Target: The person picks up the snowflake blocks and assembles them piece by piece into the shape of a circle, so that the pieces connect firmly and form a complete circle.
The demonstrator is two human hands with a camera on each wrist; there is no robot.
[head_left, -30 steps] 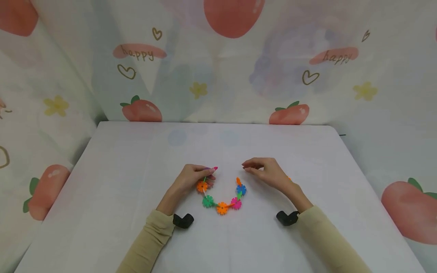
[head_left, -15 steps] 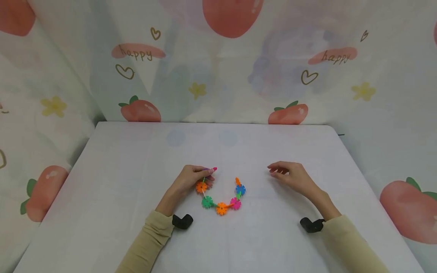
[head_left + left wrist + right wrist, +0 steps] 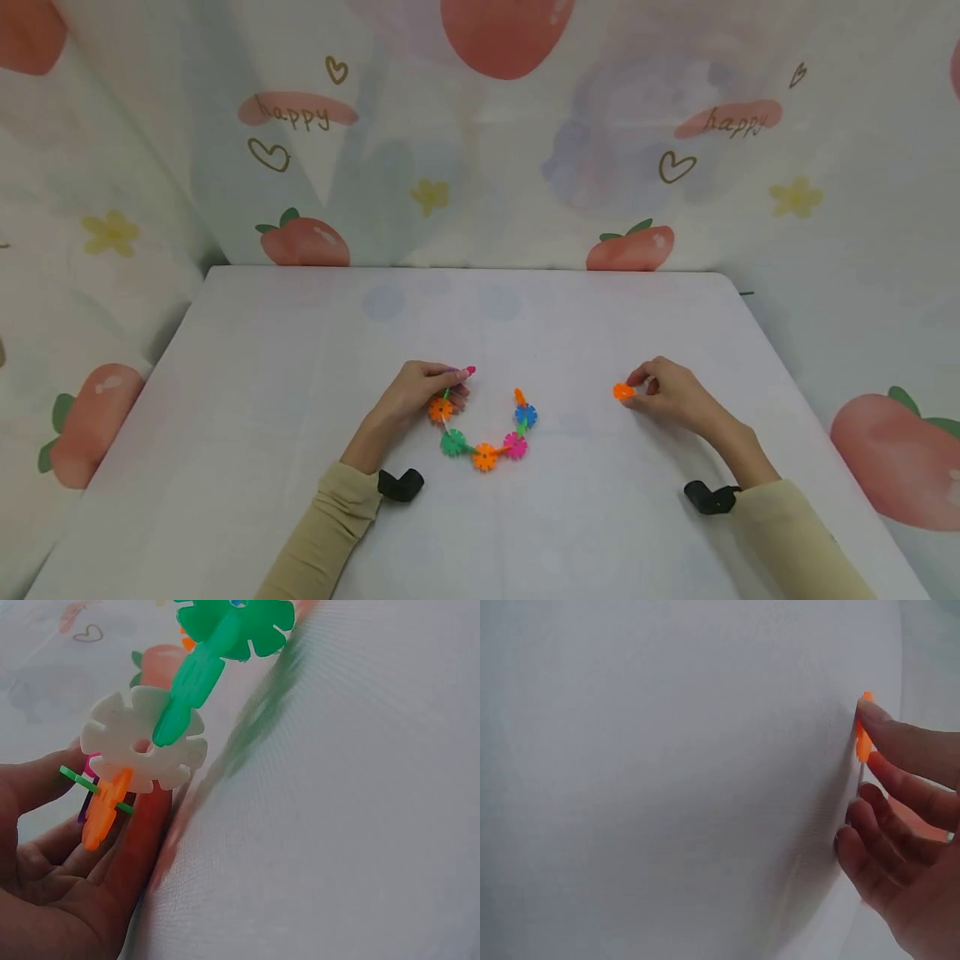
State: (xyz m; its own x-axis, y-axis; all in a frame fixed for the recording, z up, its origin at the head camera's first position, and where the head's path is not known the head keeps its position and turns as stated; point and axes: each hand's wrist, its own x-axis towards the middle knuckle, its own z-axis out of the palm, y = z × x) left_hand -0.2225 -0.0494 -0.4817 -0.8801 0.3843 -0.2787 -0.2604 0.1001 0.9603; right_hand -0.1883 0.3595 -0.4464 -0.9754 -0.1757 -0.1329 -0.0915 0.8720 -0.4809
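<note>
My left hand (image 3: pixel 420 390) pinches one end of a curved chain of plastic snowflake discs, left of the table's middle. Held at that end is a pink disc (image 3: pixel 471 370), mostly covered by the fingers. From there the chain runs through an orange disc (image 3: pixel 440 409), a green disc (image 3: pixel 453 442) and others to a blue disc (image 3: pixel 527 415) and an upright orange disc (image 3: pixel 519 397). In the left wrist view a white disc (image 3: pixel 112 735) joins green and orange ones. On the right, my right hand (image 3: pixel 675 397) pinches a loose orange snowflake disc (image 3: pixel 622 392) between thumb and fingers.
Both hands work over a table with a white cloth (image 3: pixel 300 333). A printed curtain (image 3: pixel 480 167) rises behind its far edge and along the sides. Black wrist cameras (image 3: pixel 401 486) sit at both cuffs.
My right hand has moved right, away from the chain's open end, and has taken hold of an orange snowflake disc. The left hand keeps its grip on the chain.
</note>
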